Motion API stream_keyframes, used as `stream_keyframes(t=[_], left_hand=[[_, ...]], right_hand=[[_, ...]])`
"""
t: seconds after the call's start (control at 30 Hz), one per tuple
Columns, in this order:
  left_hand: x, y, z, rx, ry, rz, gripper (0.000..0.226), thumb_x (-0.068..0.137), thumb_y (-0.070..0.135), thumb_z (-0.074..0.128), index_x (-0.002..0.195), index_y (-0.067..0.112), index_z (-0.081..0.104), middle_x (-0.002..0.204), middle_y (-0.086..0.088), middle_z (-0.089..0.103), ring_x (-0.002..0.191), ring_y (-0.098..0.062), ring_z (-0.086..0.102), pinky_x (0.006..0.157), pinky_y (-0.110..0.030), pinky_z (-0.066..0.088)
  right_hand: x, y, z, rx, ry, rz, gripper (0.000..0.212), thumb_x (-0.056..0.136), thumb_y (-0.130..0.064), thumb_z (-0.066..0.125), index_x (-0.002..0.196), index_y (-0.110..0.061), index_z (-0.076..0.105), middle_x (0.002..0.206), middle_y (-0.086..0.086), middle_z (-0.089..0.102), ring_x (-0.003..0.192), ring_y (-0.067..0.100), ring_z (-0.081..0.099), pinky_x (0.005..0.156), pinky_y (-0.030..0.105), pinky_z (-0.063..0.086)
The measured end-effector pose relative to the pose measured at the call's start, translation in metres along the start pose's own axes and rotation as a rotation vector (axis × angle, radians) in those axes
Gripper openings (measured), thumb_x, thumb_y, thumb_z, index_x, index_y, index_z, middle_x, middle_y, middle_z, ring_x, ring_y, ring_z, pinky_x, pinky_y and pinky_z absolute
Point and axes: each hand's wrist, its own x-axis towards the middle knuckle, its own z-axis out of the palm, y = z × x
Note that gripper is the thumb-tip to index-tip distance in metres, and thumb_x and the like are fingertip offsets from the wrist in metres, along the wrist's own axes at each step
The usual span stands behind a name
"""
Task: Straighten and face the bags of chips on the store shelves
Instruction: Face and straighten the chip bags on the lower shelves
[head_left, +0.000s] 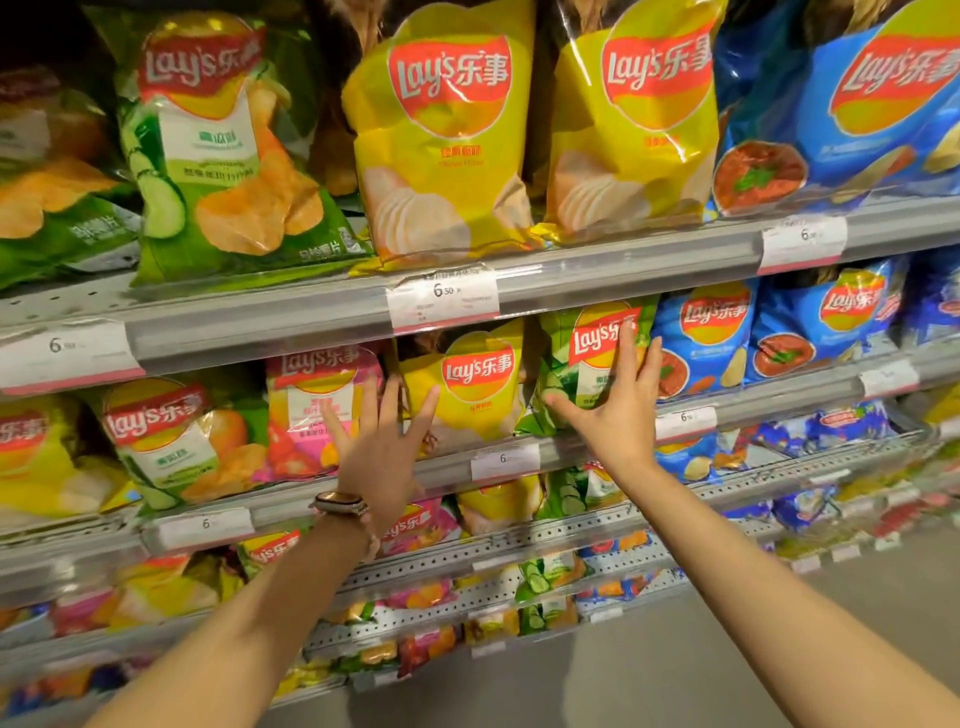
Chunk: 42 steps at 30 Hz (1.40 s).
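Both hands reach to the second shelf (571, 452) with fingers spread, gripping nothing. My left hand (382, 462) hovers before the pink bag (311, 410) and the yellow bag (472, 389), fingertips at their edges. My right hand (618, 405) lies flat on the green cucumber bag (576, 364), just beside a blue bag (701, 338).

White price tags (443, 301) clipped on grey shelf rails (260, 327); grey floor (675, 660) lower right of frame; wristwatch (340, 503) lower centre.
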Motion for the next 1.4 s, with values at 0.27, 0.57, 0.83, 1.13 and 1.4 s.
stream_keyframes(t=[0.27, 0.57, 0.83, 1.13, 1.4], left_hand=[[0.001, -0.003, 0.004, -0.064, -0.082, 0.03, 0.127, 0.072, 0.036, 0.078, 0.132, 0.041, -0.034, 0.157, -0.01, 0.009, 0.145, -0.034, -0.004, 0.105, -0.07, 0.005], [-0.001, -0.004, 0.003, -0.085, -0.048, 0.033, 0.132, 0.075, 0.036, 0.077, 0.124, 0.043, -0.045, 0.157, -0.008, 0.012, 0.145, -0.033, -0.006, 0.105, -0.069, 0.005], [-0.007, -0.01, -0.019, -0.215, -0.001, 0.08, 0.097, 0.075, 0.057, 0.069, 0.15, 0.037, 0.011, 0.155, -0.01, 0.023, 0.146, -0.03, 0.009, 0.109, -0.064, 0.012], [-0.011, -0.048, -0.033, -0.65, 0.259, -0.494, 0.096, 0.068, 0.042, 0.081, 0.142, 0.007, 0.031, 0.149, -0.02, 0.025, 0.139, -0.034, 0.019, 0.111, -0.049, 0.019], [-0.001, -0.069, -0.024, -0.847, 0.018, -0.675, 0.132, 0.05, 0.064, 0.082, 0.148, 0.009, 0.012, 0.144, -0.017, 0.036, 0.133, -0.034, 0.034, 0.106, -0.049, 0.035]], right_hand=[[0.004, -0.003, -0.003, 0.082, 0.081, 0.011, 0.092, 0.073, -0.03, 0.081, 0.148, -0.024, 0.028, 0.154, 0.016, 0.017, 0.142, 0.03, 0.021, 0.106, 0.037, 0.033], [0.002, -0.019, -0.023, 0.191, 0.087, -0.031, 0.091, 0.073, -0.028, 0.081, 0.147, -0.021, 0.029, 0.148, 0.016, 0.03, 0.133, 0.016, 0.026, 0.086, 0.002, 0.018], [-0.042, -0.018, -0.028, 0.221, 0.033, 0.016, 0.093, 0.072, -0.028, 0.082, 0.148, -0.023, 0.028, 0.148, 0.009, 0.032, 0.136, 0.017, 0.029, 0.093, 0.007, 0.022], [-0.084, -0.025, -0.018, 0.325, 0.071, 0.069, 0.096, 0.07, -0.024, 0.083, 0.148, -0.026, 0.028, 0.144, 0.008, 0.036, 0.133, 0.016, 0.032, 0.1, 0.023, 0.031], [-0.119, -0.034, -0.01, 0.381, -0.022, 0.079, 0.097, 0.069, -0.025, 0.084, 0.148, -0.032, 0.028, 0.141, -0.002, 0.037, 0.133, 0.014, 0.032, 0.11, 0.046, 0.034]])
